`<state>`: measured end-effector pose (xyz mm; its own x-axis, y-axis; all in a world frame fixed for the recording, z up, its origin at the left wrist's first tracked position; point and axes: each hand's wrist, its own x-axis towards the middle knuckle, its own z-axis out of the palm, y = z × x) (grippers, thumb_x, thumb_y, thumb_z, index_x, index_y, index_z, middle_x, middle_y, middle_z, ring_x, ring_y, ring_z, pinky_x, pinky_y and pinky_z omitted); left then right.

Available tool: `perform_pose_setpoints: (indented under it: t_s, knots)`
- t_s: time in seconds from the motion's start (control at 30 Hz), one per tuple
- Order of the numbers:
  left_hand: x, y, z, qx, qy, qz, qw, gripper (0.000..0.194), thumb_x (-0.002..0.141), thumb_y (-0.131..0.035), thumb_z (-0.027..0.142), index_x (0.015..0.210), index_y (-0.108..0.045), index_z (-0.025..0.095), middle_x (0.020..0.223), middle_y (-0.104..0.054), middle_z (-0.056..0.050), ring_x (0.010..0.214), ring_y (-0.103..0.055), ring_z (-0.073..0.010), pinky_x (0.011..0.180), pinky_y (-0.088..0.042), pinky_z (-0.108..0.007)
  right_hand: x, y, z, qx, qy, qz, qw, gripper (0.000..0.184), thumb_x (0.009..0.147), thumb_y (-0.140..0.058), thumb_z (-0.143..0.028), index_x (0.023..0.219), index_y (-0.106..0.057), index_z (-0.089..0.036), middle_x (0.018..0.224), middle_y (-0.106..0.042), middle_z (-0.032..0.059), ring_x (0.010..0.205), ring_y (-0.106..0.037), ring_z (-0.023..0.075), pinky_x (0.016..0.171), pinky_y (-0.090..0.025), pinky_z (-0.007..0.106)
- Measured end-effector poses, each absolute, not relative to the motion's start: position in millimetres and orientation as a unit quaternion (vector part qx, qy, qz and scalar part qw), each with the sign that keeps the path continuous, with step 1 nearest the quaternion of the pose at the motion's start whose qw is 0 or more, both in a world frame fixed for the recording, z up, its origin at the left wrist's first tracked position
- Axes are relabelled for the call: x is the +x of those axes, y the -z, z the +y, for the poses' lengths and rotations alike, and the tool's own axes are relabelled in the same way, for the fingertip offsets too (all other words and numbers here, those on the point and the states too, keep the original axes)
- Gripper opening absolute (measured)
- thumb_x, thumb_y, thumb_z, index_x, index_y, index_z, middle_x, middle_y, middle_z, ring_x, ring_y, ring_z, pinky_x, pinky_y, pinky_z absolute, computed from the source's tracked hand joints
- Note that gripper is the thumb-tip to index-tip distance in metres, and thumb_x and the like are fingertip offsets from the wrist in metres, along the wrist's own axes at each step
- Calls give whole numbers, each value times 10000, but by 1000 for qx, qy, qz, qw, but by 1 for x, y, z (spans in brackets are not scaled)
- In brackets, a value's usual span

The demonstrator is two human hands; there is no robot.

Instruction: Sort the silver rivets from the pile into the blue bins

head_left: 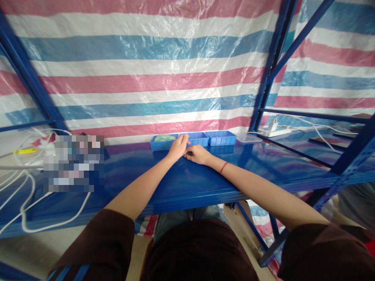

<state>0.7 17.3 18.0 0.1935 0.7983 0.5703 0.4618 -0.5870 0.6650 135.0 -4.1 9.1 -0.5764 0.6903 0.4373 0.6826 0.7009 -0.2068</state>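
Note:
My right hand (199, 154) is closed on a small dark object (190, 153) just above the blue tabletop; its kind is too small to tell. Close beside it on the left, my left hand (178, 148) has its fingers stretched out, near the dark object. I cannot tell whether the left hand touches it. Behind the hands stand three blue bins. A pale green plastic bag lies in the left bin (159, 146). The middle bin (200, 140) is partly hidden by my hands, and the right bin (222, 139) stands beside it.
White cables (29, 203) loop over the left end of the blue table (187, 187), around a pixelated patch. A clear plastic lid (248, 137) lies right of the bins. Farther right are a power strip (275, 132) and blue rack posts (271, 72). Striped sheeting (152, 78) hangs behind.

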Motion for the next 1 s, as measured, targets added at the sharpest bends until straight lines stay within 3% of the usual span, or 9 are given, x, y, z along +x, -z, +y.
perform_pose_setpoints:
  t_s: [0.3, 0.43, 0.57, 0.8, 1.0]
  knots:
    - [0, -18, 17, 766, -454, 417, 183, 415, 907, -272, 431, 1000, -587, 178, 876, -663, -57, 890, -612, -175, 839, -444, -282, 137, -9, 0, -393, 43, -879, 265, 150, 725, -547, -115, 801, -671, -153, 808, -686, 67, 794, -607, 191, 706, -415, 256]
    - [-3, -15, 24, 777, -422, 435, 169, 335, 895, -303, 300, 1024, -586, 175, 957, -658, -59, 947, -591, -181, 883, -427, -307, 142, -8, 5, -395, 28, -867, 303, 160, 720, -542, -109, 814, -666, -147, 779, -683, 56, 751, -608, 178, 694, -418, 256]
    - [-7, -13, 30, 806, -368, 436, 159, 278, 821, -356, 177, 893, -624, 184, 950, -663, -37, 955, -576, -187, 884, -418, -315, 149, -10, 9, -386, -7, -852, 354, 213, 716, -517, -74, 852, -663, -149, 777, -682, 29, 703, -602, 138, 676, -429, 229]
    - [-9, -10, 26, 842, -322, 408, 143, 263, 801, -436, 324, 814, -645, 164, 727, -650, -15, 690, -585, -169, 689, -449, -279, 158, -15, 12, -395, -47, -819, 414, 205, 713, -505, -75, 831, -662, -134, 796, -680, 38, 696, -592, 118, 671, -453, 220]
    - [-10, -8, 31, 838, -354, 384, 159, 212, 807, -454, 256, 881, -621, 148, 846, -678, -52, 790, -622, -169, 753, -464, -285, 158, -15, 13, -439, -108, -774, 444, 264, 681, -572, -109, 936, -638, -108, 855, -666, 60, 696, -599, 118, 689, -474, 244]
